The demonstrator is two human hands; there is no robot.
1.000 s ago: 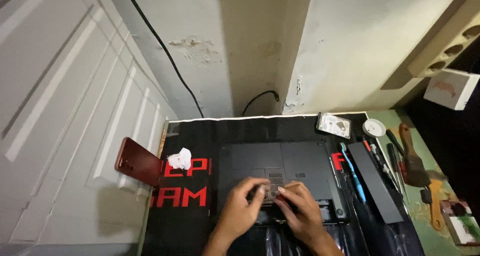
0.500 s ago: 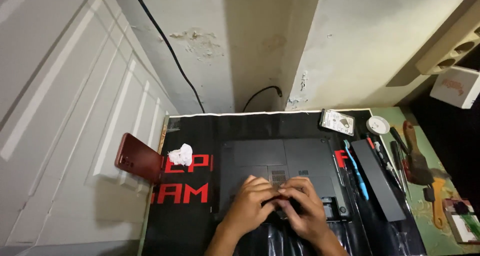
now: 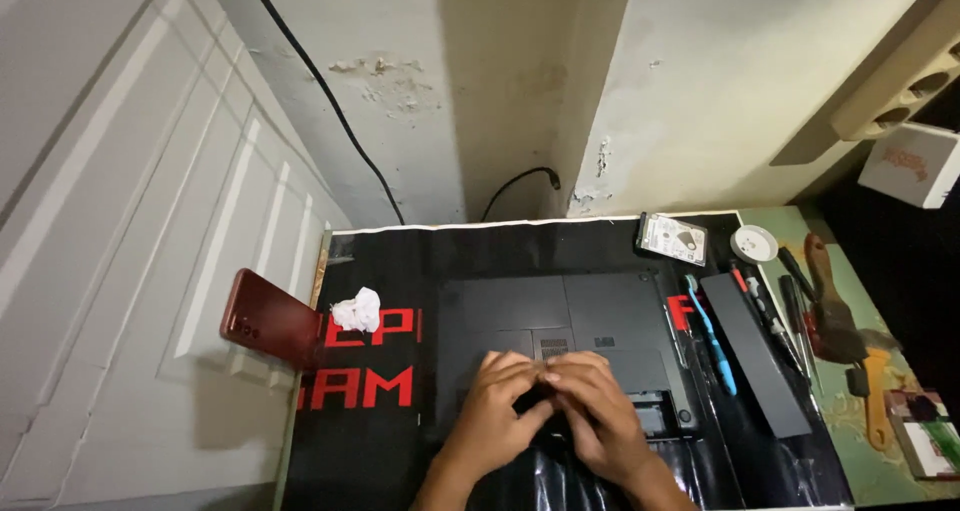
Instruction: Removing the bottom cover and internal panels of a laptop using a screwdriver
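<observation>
Two walls (image 3: 700,81) of cream plaster meet in a corner above the bench, their paint flaked and chipped, and a white panelled door (image 3: 130,221) fills the left side. One black cable (image 3: 320,91) slants down the wall and a second loops out near the corner. Below them lies a black work mat (image 3: 380,431) with large red lettering, covering most of the bench; a worn green cutting mat (image 3: 850,411) shows at its right edge. On the black mat, bottom side up, rests a dark laptop (image 3: 560,306), roughly in the middle. At its near edge the left hand (image 3: 495,411) and the right hand (image 3: 595,421) meet, fingers curled inward and fingertips touching over a small dark part on the laptop's base; whether they actually grip anything I cannot tell, since the fingers hide it. Just right of the laptop lies a long black bar-shaped battery (image 3: 755,356), with a blue-handled tool (image 3: 712,336) between the two. More screwdrivers and a wooden-handled brush (image 3: 830,311) lie further right. A red phone (image 3: 270,319) overhangs the mat's left edge, near a crumpled white tissue (image 3: 358,309). A bare hard drive (image 3: 672,237) and a white tape roll (image 3: 753,243) sit by the wall.
</observation>
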